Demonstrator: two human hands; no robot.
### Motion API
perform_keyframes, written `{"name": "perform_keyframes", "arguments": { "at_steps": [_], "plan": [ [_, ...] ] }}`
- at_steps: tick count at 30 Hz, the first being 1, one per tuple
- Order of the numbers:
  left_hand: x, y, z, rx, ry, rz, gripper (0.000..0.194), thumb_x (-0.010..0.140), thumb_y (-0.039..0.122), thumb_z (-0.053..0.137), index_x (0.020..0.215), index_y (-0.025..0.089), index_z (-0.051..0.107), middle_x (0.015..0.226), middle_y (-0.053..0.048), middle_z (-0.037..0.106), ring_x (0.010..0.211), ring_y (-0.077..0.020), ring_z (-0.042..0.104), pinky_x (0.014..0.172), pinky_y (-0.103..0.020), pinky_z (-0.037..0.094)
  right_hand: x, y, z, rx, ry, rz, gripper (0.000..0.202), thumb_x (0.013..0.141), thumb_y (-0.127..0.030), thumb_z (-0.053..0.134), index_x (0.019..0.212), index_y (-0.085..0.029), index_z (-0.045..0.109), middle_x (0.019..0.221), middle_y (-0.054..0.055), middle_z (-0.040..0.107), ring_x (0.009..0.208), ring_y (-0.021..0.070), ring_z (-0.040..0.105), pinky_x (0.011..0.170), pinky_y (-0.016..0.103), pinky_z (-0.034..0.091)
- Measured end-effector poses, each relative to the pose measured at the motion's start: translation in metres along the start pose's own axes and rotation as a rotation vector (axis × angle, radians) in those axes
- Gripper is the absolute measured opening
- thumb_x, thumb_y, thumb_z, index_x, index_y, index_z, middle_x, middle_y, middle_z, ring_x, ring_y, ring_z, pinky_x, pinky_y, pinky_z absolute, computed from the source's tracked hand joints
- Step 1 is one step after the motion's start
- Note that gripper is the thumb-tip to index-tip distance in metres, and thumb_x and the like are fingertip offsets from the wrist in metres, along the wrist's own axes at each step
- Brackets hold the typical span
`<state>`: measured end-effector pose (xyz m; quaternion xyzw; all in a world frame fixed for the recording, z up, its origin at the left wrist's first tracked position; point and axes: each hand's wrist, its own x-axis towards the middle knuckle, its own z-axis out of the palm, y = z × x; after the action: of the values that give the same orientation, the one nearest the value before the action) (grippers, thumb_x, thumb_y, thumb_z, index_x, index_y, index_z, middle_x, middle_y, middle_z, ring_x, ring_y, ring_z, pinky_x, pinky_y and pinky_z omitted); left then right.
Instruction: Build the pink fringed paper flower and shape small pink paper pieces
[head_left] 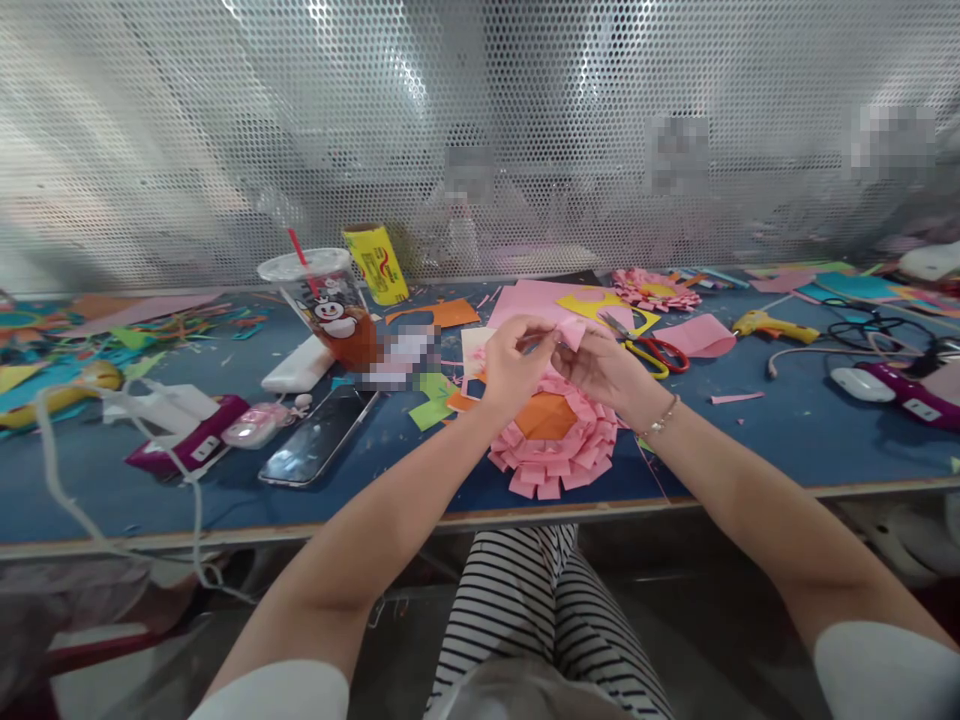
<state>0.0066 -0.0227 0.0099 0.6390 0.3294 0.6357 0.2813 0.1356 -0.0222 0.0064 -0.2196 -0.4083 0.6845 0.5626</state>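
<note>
A small piece of pink paper (pixel 571 332) is held up between my two hands, above a large pink paper flower (pixel 551 472). Its fingers pinched together, my left hand (pixel 517 362) grips the paper from the left. My right hand (pixel 604 368), a bracelet at its wrist, has its fingers closed around the paper's right side. The flower has layered, strip-like pink petals and an orange centre (pixel 544 415); it lies flat near the table's front edge, partly covered by my hands. Scissors (pixel 652 355) with red and yellow handles lie just right of my right hand.
To the left stand a drink cup (pixel 330 305) with a red straw and a yellow can (pixel 375 264); a phone (pixel 321 436) lies before them. A yellow glue gun (pixel 776 326) and cables are on the right. A smaller pink flower (pixel 656 289) sits near the perforated metal screen (pixel 525 120).
</note>
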Motion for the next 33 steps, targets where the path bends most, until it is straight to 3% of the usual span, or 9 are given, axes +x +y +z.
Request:
{"name": "perform_keyframes", "arguments": {
  "at_steps": [13, 23, 33],
  "plan": [
    [-0.0023, 0.0012, 0.0006, 0.009, 0.018, -0.019, 0.008, 0.072, 0.025, 0.060, 0.070, 0.018, 0.061, 0.072, -0.001, 0.061, 0.070, -0.0118, 0.056, 0.069, -0.026, 0.044, -0.0021, 0.0025, 0.0027, -0.030, 0.005, -0.030, 0.012, 0.067, -0.017, 0.063, 0.073, -0.022, 0.054, 0.077, -0.004, 0.061, 0.074, 0.0093, 0.057, 0.072, 0.023, 0.048],
    [-0.0034, -0.0053, 0.0036, 0.003, 0.022, 0.012, 0.005, 0.071, 0.019, 0.059, 0.075, 0.018, 0.057, 0.081, -0.002, 0.058, 0.076, -0.0117, 0.056, 0.071, -0.027, 0.047, -0.0007, 0.0084, 0.0004, -0.027, 0.004, -0.048, 0.010, 0.068, -0.018, 0.061, 0.072, -0.023, 0.053, 0.078, -0.005, 0.060, 0.077, 0.0090, 0.057, 0.076, 0.024, 0.046],
    [-0.0065, -0.0035, 0.0065, 0.054, 0.000, 0.062, 0.007, 0.072, 0.016, 0.058, 0.076, 0.019, 0.053, 0.083, -0.002, 0.054, 0.080, -0.0115, 0.053, 0.073, -0.027, 0.048, -0.0041, 0.0072, 0.0089, -0.096, 0.011, -0.115, 0.012, 0.067, -0.026, 0.066, 0.072, -0.024, 0.056, 0.073, -0.005, 0.058, 0.069, 0.0085, 0.054, 0.069, 0.023, 0.046]
  ]
}}
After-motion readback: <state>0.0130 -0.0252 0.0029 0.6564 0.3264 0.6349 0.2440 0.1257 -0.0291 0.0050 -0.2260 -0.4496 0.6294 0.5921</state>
